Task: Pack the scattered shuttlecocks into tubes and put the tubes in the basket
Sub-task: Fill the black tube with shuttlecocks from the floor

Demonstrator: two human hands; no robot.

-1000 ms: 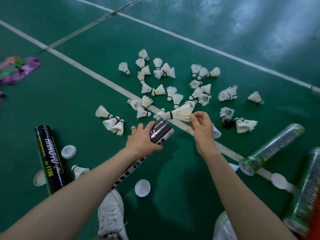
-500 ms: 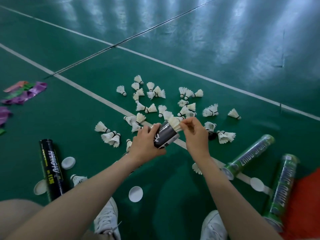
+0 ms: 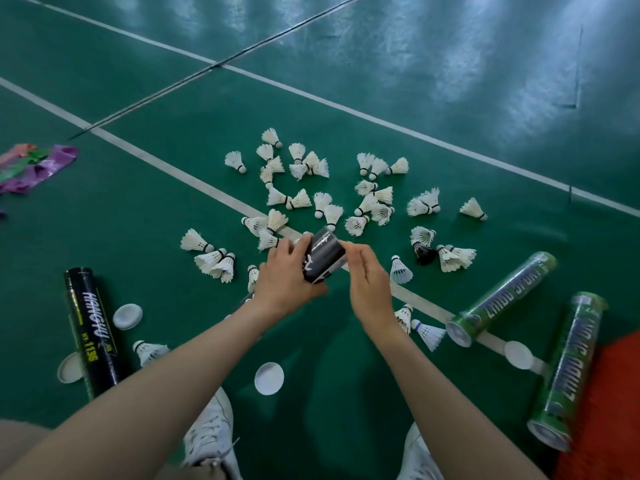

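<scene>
The left hand (image 3: 287, 278) had its grip closed around the black tube (image 3: 323, 254), fingers wrapped over the top and thumb on the near side. The tube was held above the green floor (image 3: 173, 209). Its long axis slanted from near-left, along the forearm, to far-right, and its far end pointed away from the person at the scattered shuttlecocks (image 3: 325, 206) beyond the grip.

The right hand (image 3: 369, 282) met the tube's far rim with bent fingers; whether that grip pinched anything could not be told.

Left of the grip lay a second black tube (image 3: 91, 327), lengthwise away from the person. Right of the grip lay two green tubes (image 3: 502, 296), both slanting. A white cap (image 3: 269, 378) lay nearer the person.
</scene>
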